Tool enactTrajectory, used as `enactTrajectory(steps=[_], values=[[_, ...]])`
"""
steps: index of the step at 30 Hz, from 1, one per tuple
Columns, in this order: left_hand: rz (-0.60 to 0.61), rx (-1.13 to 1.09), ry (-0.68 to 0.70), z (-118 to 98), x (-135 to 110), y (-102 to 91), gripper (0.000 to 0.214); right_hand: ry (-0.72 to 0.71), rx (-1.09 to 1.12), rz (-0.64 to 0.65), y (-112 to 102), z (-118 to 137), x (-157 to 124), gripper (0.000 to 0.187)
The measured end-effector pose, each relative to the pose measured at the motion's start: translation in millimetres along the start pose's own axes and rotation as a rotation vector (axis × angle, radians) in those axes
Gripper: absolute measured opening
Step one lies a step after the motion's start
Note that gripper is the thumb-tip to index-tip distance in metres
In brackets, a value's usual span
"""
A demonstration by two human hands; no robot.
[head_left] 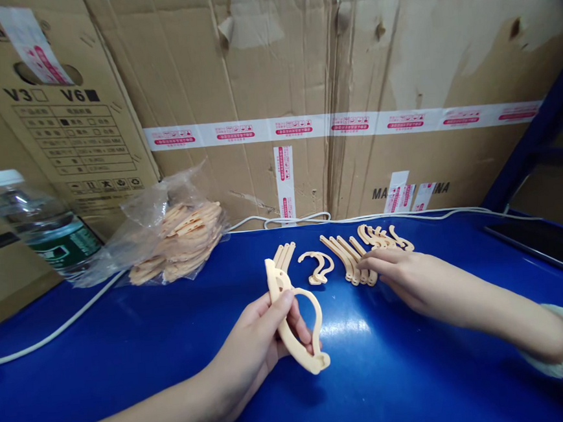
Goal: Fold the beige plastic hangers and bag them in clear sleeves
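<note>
My left hand (266, 332) grips a cream plastic folding hanger (294, 343), a curved arm with a rounded hook joined at its lower end. It is held tilted above the blue table. My right hand (414, 282) reaches over the right end of a row of cream hanger arms (344, 258), fingers stretched out and fingertips at the rightmost arms; the thumb is mostly hidden. Behind my left hand lie a few more slim cream pieces (284, 255). Between the two groups sit loose hooks (319, 266), and further hooks (378, 236) are heaped beyond my right hand.
A clear plastic bag (186, 235) full of cream parts lies at the back left, beside a water bottle (51, 222). Cardboard boxes (236, 78) wall the back. A white cable (306, 221) runs along the rear edge. A dark flat device (542, 246) lies at right.
</note>
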State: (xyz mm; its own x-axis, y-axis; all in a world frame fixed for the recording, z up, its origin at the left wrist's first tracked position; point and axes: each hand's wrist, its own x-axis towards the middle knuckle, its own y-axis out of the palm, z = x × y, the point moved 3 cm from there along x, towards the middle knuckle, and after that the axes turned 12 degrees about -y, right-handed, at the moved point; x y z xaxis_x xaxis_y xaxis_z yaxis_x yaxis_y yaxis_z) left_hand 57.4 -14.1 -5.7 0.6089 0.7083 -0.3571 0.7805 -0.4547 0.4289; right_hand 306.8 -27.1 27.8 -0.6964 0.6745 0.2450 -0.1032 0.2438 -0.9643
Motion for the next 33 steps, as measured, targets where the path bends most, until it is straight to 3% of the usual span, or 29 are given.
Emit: enactTrajectory(steps=[9,19,23,26,30,33], values=[[0.006,-0.009,-0.002,1,1,0.8,0.041,-0.048,-0.067,0.038,10,28,-4,0.054],[-0.016,-0.007,-0.008,0,1,2.0,0.043,0.002,-0.035,0.024,26,11,4,0.066],[-0.005,-0.012,0.005,-2,0,3.4,0.039,-0.002,-0.058,-0.048,18,20,10,0.064],[0.014,-0.018,0.010,-1,-1,4.3,0.026,-0.122,-0.034,-0.144,1,45,15,0.057],[0.033,0.064,0.039,3,-2,5.5,0.032,-0.392,-0.088,-0.133,-16,82,18,0.055],[0.036,0.148,0.088,4,-1,5.9,0.031,-0.475,-0.173,-0.200,-22,92,17,0.048]])
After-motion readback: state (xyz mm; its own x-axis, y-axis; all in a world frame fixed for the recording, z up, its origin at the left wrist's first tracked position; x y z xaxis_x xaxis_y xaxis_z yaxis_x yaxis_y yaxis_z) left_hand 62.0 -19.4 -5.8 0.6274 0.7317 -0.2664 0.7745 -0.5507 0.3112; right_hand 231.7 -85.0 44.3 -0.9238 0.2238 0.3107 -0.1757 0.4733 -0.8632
